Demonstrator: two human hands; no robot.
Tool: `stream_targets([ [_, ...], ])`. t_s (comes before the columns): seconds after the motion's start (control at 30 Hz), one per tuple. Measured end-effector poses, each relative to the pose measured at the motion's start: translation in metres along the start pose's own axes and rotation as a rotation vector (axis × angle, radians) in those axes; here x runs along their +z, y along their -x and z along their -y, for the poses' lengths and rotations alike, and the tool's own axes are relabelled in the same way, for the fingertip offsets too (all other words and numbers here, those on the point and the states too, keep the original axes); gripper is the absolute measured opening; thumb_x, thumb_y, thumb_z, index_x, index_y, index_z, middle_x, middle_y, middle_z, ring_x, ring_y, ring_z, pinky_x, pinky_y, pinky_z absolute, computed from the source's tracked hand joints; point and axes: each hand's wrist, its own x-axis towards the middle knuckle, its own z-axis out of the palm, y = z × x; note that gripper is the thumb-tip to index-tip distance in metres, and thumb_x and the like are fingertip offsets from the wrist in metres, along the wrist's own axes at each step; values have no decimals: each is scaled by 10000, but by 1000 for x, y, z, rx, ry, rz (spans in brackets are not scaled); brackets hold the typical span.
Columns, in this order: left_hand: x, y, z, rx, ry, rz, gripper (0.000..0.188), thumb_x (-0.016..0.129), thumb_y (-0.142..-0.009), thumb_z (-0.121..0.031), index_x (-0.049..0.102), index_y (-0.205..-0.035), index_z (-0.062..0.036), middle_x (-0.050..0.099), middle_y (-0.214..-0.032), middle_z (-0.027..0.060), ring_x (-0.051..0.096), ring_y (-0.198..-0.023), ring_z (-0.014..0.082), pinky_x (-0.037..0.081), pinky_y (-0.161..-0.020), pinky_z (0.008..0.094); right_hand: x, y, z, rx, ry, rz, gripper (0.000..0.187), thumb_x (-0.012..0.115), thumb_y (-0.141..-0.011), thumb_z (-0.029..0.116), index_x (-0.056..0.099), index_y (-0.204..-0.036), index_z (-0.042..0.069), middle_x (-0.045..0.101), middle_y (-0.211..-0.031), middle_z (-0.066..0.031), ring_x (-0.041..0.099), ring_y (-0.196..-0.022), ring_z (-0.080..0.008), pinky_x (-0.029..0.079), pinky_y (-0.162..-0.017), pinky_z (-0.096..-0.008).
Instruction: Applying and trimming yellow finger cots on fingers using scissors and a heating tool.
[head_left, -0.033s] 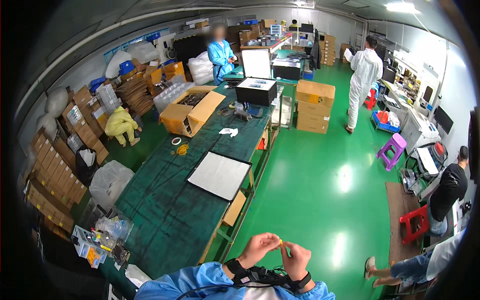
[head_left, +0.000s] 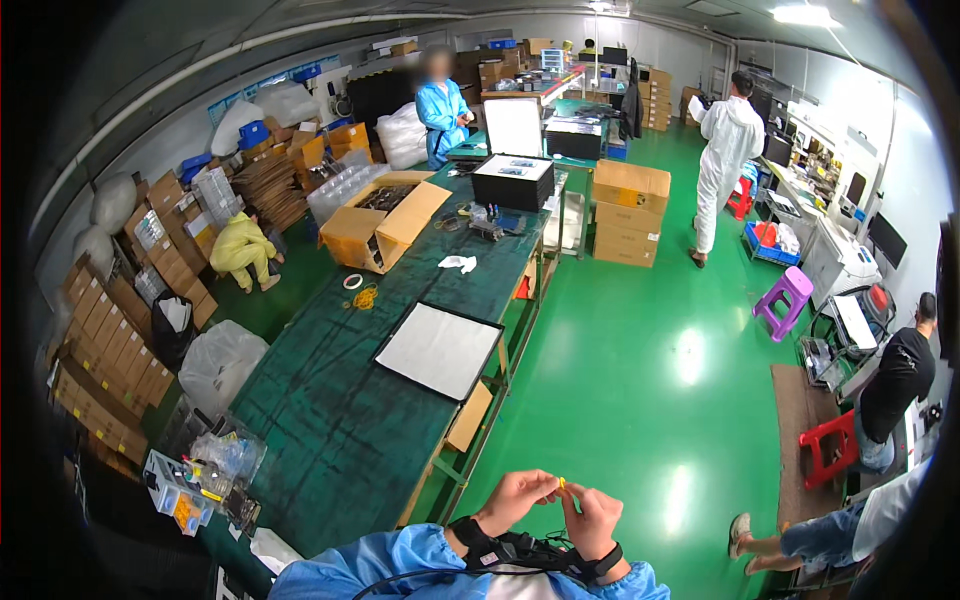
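Note:
My left hand (head_left: 518, 500) and my right hand (head_left: 592, 518) meet in front of me, past the table's near right edge. Between their fingertips is a small yellow piece (head_left: 561, 483), pinched from both sides. Most of it is hidden by the fingers, so its kind cannot be made out. Both wrists wear black bands, and the sleeves are light blue. Nearest on the green table (head_left: 340, 450) lies a flat white panel (head_left: 440, 352) with a black border.
An open carton (head_left: 385, 225), a tape roll (head_left: 352, 282), yellow bands (head_left: 366, 298), a white glove (head_left: 458, 264) and a dark stack (head_left: 512, 182) are on the table. A blue bin (head_left: 178, 492) stands at its near left corner. Several people work around the room.
My fingers have shifted very slightly around the yellow piece, and a little more of it shows.

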Motion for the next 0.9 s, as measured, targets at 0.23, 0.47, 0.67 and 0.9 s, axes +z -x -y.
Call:
stream_targets([
  [0.23,-5,-1,3,112,-91,11,169,672,-977,-136,699,-1028,22,706,-944,30,625,-888,89,507,-816,248,2,-2,-3,-193,168,42,165,806,-772,87,714,-907,117,472,-553,-12,493,-440,-182,368,-420,-338],
  [0.47,-14,2,4,119,-41,24,137,708,-941,-108,702,-1029,-2,686,-993,24,617,-957,98,510,-830,246,6,-1,5,62,-107,78,213,804,-773,87,733,-972,108,561,-588,-44,535,-461,-213,415,-445,-330],
  [0.67,-11,8,-6,166,-179,63,123,715,-929,-97,693,-1001,0,622,-1143,47,610,-1013,123,537,-814,263,1,-4,2,-61,17,185,309,778,-788,80,738,-1092,111,557,-587,-48,552,-470,-212,435,-454,-337],
  [0.9,-10,7,-1,208,-71,86,129,671,-961,-117,702,-989,5,611,-1195,72,605,-1073,151,544,-884,299,3,0,9,-66,81,236,439,754,-798,74,711,-1228,149,571,-588,-52,574,-481,-230,452,-477,-355],
])
